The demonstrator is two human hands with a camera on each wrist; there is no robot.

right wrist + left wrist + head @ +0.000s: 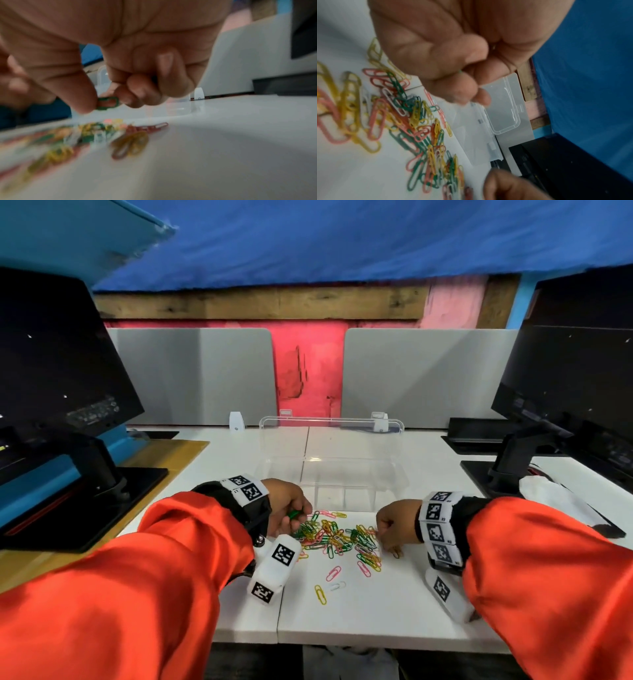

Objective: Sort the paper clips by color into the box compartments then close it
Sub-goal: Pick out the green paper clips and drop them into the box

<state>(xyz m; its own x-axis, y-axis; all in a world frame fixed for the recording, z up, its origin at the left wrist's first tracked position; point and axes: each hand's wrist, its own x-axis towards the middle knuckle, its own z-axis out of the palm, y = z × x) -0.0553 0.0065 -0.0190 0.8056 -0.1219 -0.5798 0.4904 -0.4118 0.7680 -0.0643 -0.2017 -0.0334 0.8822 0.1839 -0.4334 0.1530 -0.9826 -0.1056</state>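
The head view looks down and forward over the table (359, 611), taking in the box (334, 460) at its far edge. Each wrist view sits low and close behind its hand, facing the far edge. All three share the clips (337, 537) (419, 121) (89, 132).

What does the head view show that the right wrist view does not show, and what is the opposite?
Only the head view shows the two monitors, the left hand holding green clips, and three stray clips lying apart, nearer the person.

Only the right wrist view shows closely that the right hand pinches one green paper clip between thumb and finger.

Both show the mixed pile of paper clips on the white table and the clear box behind it, open with nothing visible inside.
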